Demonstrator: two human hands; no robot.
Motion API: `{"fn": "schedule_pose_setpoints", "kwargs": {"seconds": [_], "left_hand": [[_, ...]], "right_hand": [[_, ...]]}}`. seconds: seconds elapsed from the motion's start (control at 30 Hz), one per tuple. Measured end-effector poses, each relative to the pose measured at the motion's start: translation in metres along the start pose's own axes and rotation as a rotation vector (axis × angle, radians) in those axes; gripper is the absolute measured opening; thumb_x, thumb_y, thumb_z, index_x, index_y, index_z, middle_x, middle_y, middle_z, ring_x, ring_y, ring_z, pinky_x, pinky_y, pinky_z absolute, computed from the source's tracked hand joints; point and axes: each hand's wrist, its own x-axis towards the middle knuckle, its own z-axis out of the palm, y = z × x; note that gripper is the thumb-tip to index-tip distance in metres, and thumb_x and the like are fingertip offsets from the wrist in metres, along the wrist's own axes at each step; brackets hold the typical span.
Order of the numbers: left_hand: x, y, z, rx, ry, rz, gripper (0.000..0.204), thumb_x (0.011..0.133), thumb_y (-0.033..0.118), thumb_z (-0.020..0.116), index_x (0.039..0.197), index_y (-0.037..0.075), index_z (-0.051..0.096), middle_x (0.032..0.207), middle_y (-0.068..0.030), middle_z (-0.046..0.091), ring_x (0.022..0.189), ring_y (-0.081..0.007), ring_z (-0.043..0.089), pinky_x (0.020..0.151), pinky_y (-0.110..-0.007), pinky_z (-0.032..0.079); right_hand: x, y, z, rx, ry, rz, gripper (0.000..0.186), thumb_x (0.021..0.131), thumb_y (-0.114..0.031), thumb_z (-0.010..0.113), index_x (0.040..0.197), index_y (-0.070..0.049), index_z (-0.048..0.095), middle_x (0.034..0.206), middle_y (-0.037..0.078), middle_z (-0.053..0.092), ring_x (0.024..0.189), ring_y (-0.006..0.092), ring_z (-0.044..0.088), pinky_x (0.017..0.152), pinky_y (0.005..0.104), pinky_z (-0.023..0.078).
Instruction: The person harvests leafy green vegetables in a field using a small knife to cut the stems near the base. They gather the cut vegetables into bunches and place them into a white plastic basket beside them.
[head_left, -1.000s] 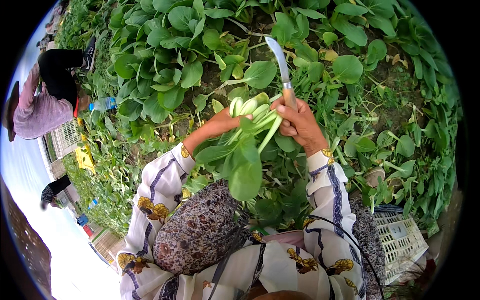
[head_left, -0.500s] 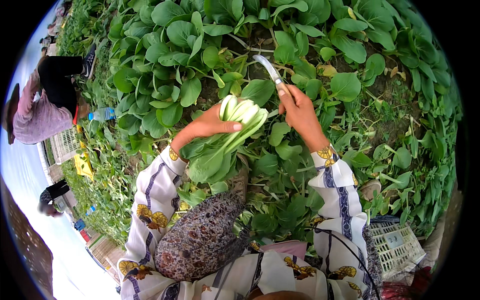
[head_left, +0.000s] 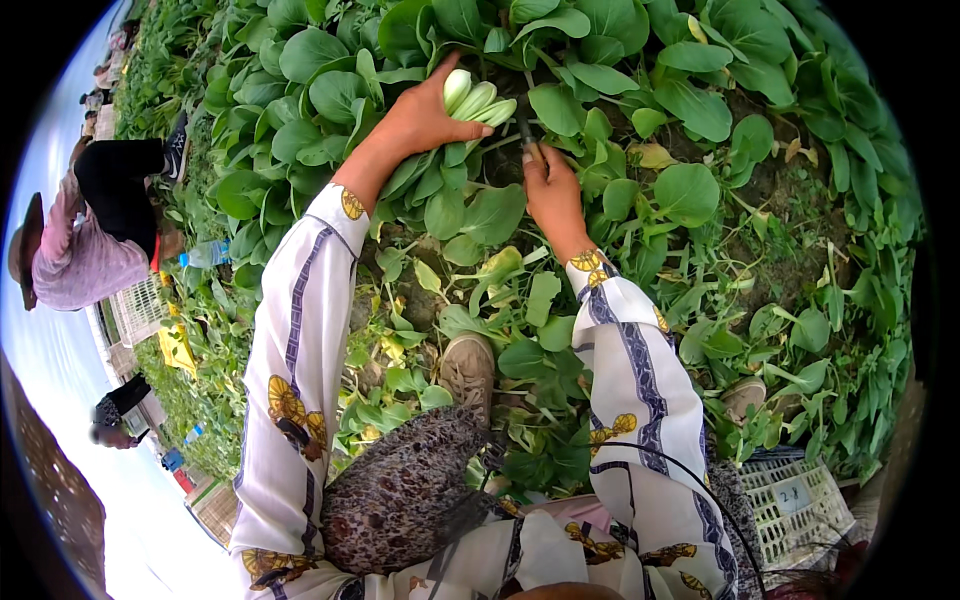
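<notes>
My left hand (head_left: 418, 112) grips a bunch of bok choy (head_left: 474, 100) by its pale green stalks, with the dark leaves hanging down toward me. My right hand (head_left: 550, 188) is closed on a knife (head_left: 527, 135); only a dark stub of it shows above the fist, and the blade is hidden among the leaves. Both hands reach out over the bed of growing bok choy plants (head_left: 620, 60). Patterned white sleeves cover both forearms.
Cut leaves litter the soil by my shoe (head_left: 467, 368). A white plastic crate (head_left: 790, 498) sits at the lower right. At the left another person in a pink top (head_left: 80, 262) bends over the row beside a white crate (head_left: 138, 308) and a water bottle (head_left: 205, 256).
Both hands have moved away from me toward the standing plants. The knife, earlier raised with its blade in plain sight, now points down into the leaves. The bunch stays in my left hand.
</notes>
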Motion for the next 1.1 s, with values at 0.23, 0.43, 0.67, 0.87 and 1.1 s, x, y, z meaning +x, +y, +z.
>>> {"fn": "schedule_pose_setpoints", "kwargs": {"seconds": [0.23, 0.43, 0.67, 0.87, 1.1], "left_hand": [[-0.015, -0.036, 0.007, -0.229, 0.03, 0.015, 0.107, 0.057, 0.038, 0.084, 0.139, 0.003, 0.025, 0.122, -0.0192, 0.052, 0.112, -0.0257, 0.052, 0.096, -0.033, 0.039], [-0.014, -0.039, 0.005, -0.436, 0.018, -0.025, 0.103, 0.059, 0.038, 0.083, 0.136, -0.003, 0.028, 0.125, -0.0158, 0.048, 0.114, -0.0225, 0.049, 0.098, -0.033, 0.037], [-0.018, -0.043, 0.003, -0.449, 0.019, -0.09, 0.101, 0.061, 0.04, 0.082, 0.135, -0.003, 0.028, 0.122, -0.0142, 0.049, 0.111, -0.021, 0.049, 0.096, -0.032, 0.038], [-0.025, -0.039, 0.002, -0.476, 0.066, -0.129, 0.087, 0.062, 0.038, 0.082, 0.127, 0.0, 0.04, 0.115, -0.0099, 0.054, 0.105, -0.0182, 0.052, 0.092, -0.031, 0.04], [-0.035, -0.035, 0.01, -0.5, 0.086, -0.096, 0.072, 0.063, 0.034, 0.082, 0.118, 0.001, 0.047, 0.109, -0.0079, 0.057, 0.1, -0.0166, 0.054, 0.087, -0.03, 0.043]], "right_hand": [[0.022, -0.012, 0.023, -0.202, 0.147, -0.267, 0.025, 0.088, -0.022, 0.052, 0.103, -0.003, 0.057, 0.084, 0.022, 0.062, 0.08, 0.0395, 0.058, 0.068, 0.0435, 0.046], [0.035, 0.024, 0.033, -0.098, 0.03, -0.105, 0.032, 0.09, -0.027, 0.049, 0.115, -0.007, 0.052, 0.062, 0.005, 0.054, 0.048, 0.0129, 0.049, 0.045, 0.0282, 0.04], [0.051, 0.015, 0.04, -0.005, -0.088, -0.044, 0.034, 0.09, -0.027, 0.05, 0.118, -0.007, 0.052, 0.059, 0.002, 0.05, 0.045, 0.0096, 0.044, 0.041, 0.0249, 0.036], [0.034, -0.001, 0.022, 0.317, -0.242, 0.258, 0.035, 0.091, -0.028, 0.049, 0.119, -0.008, 0.052, 0.063, -0.002, 0.045, 0.05, 0.0056, 0.041, 0.042, 0.0211, 0.034], [0.041, -0.008, 0.018, 0.329, -0.246, 0.28, 0.034, 0.09, -0.027, 0.052, 0.118, -0.008, 0.054, 0.064, -0.003, 0.045, 0.053, 0.0054, 0.042, 0.045, 0.0193, 0.034]]}}
